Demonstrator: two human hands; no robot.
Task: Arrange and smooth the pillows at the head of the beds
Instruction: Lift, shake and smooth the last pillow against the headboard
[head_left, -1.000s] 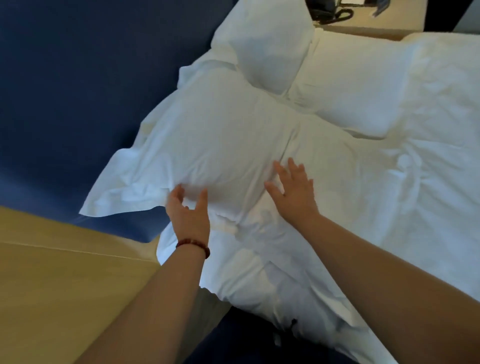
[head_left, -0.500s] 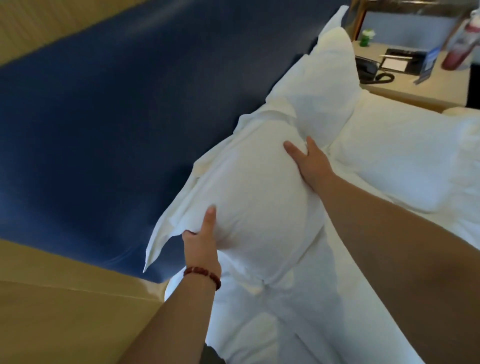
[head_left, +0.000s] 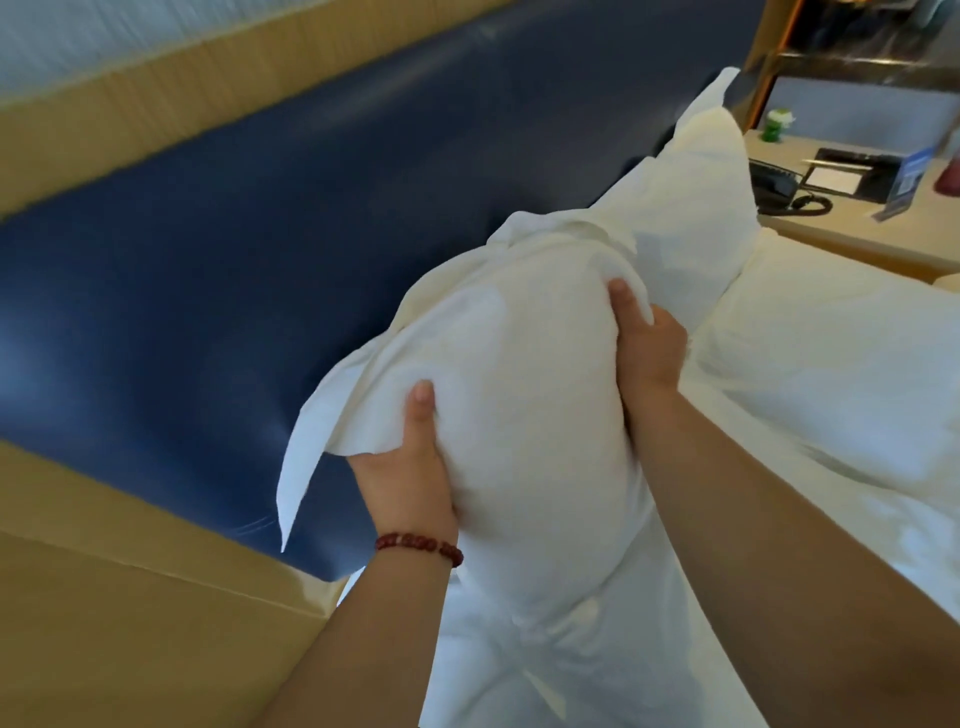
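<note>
Blue headboard (head_left: 234, 260) behind; left hand (head_left: 405, 483), right hand (head_left: 649, 348) grip pillow (head_left: 519, 415), fingertips hidden.

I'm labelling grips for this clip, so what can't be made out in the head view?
Head view only.
Left hand fingers: behind the held pillow; only the thumb shows.
Right hand fingers: mostly sunk in its fabric.
Blue card on the nightstand: too small, blurred.
Upright pillow base: behind the held pillow.

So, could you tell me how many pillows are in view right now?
3: a held pillow gripped between the left hand and right hand; an upright pillow behind it by the headboard; a flat pillow lying to its right. Others may be hidden.
</note>
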